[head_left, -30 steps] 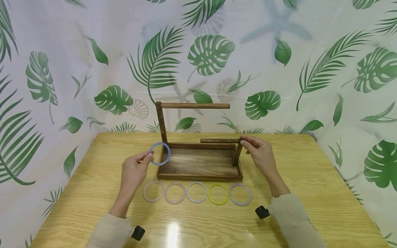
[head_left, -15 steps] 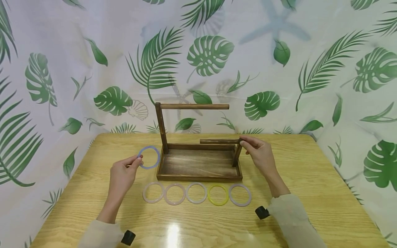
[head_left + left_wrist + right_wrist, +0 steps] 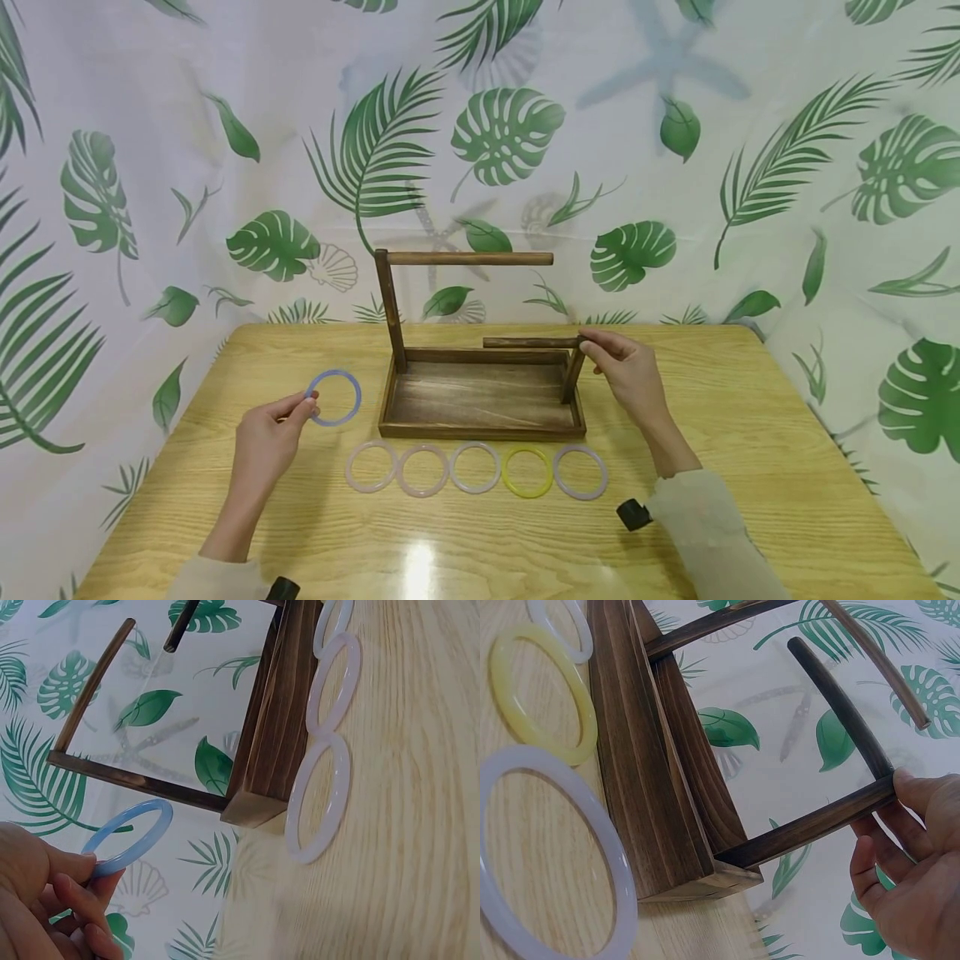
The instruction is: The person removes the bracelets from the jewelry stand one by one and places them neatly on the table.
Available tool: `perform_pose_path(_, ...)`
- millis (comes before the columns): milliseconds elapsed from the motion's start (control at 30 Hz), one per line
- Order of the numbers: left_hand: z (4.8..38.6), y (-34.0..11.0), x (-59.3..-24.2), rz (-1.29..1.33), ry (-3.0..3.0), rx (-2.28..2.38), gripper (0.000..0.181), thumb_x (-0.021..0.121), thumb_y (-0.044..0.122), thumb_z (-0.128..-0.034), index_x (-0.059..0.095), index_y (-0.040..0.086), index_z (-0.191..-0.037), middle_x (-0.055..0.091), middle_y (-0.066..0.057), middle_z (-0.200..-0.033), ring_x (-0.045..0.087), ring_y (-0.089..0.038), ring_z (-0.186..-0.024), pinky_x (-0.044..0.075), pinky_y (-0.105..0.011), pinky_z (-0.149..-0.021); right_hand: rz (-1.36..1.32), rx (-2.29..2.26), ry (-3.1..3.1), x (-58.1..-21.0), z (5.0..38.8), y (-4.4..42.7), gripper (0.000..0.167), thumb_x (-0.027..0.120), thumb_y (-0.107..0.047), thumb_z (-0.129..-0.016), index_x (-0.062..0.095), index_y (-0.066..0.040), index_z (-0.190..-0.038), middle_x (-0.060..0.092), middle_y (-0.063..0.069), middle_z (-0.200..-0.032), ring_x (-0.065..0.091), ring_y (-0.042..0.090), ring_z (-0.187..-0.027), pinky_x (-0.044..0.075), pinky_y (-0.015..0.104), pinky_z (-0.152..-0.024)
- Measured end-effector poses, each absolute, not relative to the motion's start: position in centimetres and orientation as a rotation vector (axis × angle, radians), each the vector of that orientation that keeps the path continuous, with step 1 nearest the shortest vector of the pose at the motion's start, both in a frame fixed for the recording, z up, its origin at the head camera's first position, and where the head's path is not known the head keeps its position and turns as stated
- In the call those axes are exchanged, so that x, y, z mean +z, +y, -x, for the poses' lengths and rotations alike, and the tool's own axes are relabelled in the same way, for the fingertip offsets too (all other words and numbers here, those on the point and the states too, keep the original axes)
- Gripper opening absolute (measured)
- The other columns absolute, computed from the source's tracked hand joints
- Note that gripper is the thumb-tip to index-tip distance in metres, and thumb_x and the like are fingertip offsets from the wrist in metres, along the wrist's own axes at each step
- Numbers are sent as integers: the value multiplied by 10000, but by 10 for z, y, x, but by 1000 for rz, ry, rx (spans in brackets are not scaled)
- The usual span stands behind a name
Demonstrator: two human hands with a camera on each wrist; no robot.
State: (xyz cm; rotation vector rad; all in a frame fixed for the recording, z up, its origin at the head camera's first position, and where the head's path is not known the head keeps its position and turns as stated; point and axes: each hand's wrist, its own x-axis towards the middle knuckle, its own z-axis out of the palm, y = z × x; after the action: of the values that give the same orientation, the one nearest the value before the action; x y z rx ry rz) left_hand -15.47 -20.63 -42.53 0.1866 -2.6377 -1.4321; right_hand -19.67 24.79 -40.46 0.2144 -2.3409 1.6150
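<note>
Between thumb and fingertips, my left hand (image 3: 266, 442) pinches a blue bangle (image 3: 358, 395), held up left of a dark wooden bangle stand (image 3: 480, 432). The left wrist view shows the same blue bangle (image 3: 161, 825) tilted, apart from the stand. My right hand (image 3: 630, 377) holds the top of the stand's short right post (image 3: 817, 825), thumb on one side and fingers on the other. The stand has a shallow tray base, a tall left post with a long bar (image 3: 472, 259), and a lower bar (image 3: 525, 342) on the short post. Both bars carry no bangles.
In front of the stand several bangles lie flat in a row: pale ones, such as the leftmost bangle (image 3: 349, 468), a yellow bangle (image 3: 550, 472) and a lilac bangle (image 3: 604, 473) at the right end. Behind the wooden table (image 3: 675, 550) hangs a leaf-printed cloth (image 3: 525, 50).
My left hand has drawn the blue bangle leftward and slightly toward me, away from the stand's left post. The right hand stays at the short post; the stand and the row of bangles stay put.
</note>
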Motion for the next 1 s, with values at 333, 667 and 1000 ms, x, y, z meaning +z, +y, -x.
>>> perform_pose_path(333,146,-218,-425,-254,-2672,-1394,368,637,257,-1056,706,-17,-1292,759,-163,-1115,586,-180,-836,350,-252,-534,-217,1613,-2341,-404,196,248,285,654,-74,-1029,696,88,-1260,689,299,-1201,611,12,-809,558,192,-698)
perform_pose_path(667,138,-231,-428,-291,-2742,-1397,394,616,255,-1067,663,-28,-1338,747,-164,-1144,645,-343,-1132,422,-267,-696,-231,1612,-2334,-405,196,247,285,652,-69,-1029,694,88,-1262,685,299,-1205,609,5,-809,555,190,-690)
perform_pose_path(1000,130,-246,-437,-343,-2800,-1410,440,601,284,-1071,635,-38,-1369,753,-151,-1146,635,-364,-1047,499,-408,-800,-239,1609,-2333,-405,197,248,290,648,-60,-1028,684,109,-1262,686,298,-1204,608,3,-818,579,249,-706)
